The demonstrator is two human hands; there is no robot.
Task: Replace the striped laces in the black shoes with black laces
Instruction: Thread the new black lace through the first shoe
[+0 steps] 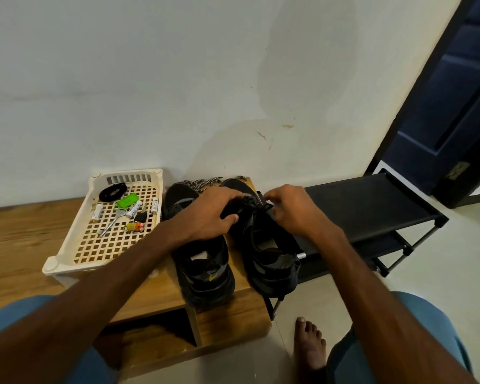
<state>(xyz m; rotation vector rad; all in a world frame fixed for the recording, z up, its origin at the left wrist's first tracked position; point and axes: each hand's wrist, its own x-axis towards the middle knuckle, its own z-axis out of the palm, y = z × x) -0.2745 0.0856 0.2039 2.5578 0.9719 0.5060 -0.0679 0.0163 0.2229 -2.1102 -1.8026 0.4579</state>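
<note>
Striped laces [205, 183] lie beyond your hands — left hand [214, 214] grips the shoe [272, 259], right hand [291, 209] pinches its black lace [262, 208], lacing apparently unfinished.

A cream plastic basket [53, 266] is sitting at centre left on a wooden bench [17, 231]. Inside it, three white batteries [97, 212] are lying among a green plastic piece [127, 201], a metal tool [111, 221] and a small yellow-and-red object [135, 226]. A black shoe rack [358, 206] is standing at centre right on the pale floor [441, 259]. A dark blue door [455, 92] is filling the upper right corner, beside a stained white wall [178, 79].
</note>
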